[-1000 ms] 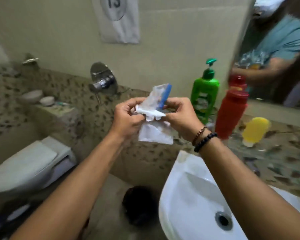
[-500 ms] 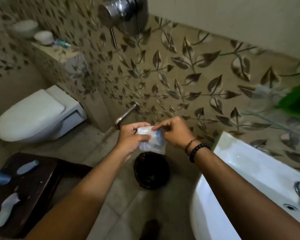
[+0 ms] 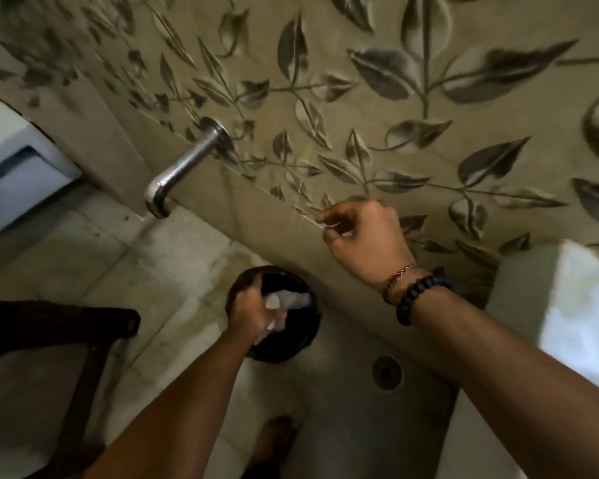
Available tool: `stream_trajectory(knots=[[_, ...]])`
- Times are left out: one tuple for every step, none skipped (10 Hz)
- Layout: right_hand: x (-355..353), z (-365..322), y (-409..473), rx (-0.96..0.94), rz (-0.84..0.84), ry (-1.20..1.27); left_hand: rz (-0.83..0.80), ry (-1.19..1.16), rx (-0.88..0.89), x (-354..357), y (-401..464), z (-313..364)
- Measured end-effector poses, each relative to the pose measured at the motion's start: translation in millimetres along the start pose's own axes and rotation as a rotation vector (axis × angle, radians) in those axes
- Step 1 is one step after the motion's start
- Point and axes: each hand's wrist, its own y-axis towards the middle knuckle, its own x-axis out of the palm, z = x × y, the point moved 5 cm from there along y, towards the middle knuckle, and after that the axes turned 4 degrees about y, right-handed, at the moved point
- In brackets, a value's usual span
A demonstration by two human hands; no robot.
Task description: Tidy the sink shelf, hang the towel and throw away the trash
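My left hand reaches down over the mouth of a small round black bin on the floor and is shut on a crumpled wad of white tissue and clear wrapper. My right hand hangs higher, in front of the leaf-patterned wall, with its fingers curled and nothing clearly in them. It wears a black bead bracelet and a thin chain at the wrist.
A chrome wall spout sticks out at upper left. The white toilet is at the left edge, a dark wooden stool at lower left, the white basin edge at right. A floor drain lies beside the bin.
The view has tipped down from the sink shelf to the floor. Both hands held the trash together; now the left hand alone has carried it down to the bin, and the right has let go.
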Motion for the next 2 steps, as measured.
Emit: stream_trajectory(knots=[[9, 17, 0, 0.051, -0.012, 0.007, -0.001, 0.038, -0.039, 8, 14, -16], [9, 19, 1, 0.092, 0.014, 0.031, 0.042, 0.079, -0.053, 8, 17, -28]])
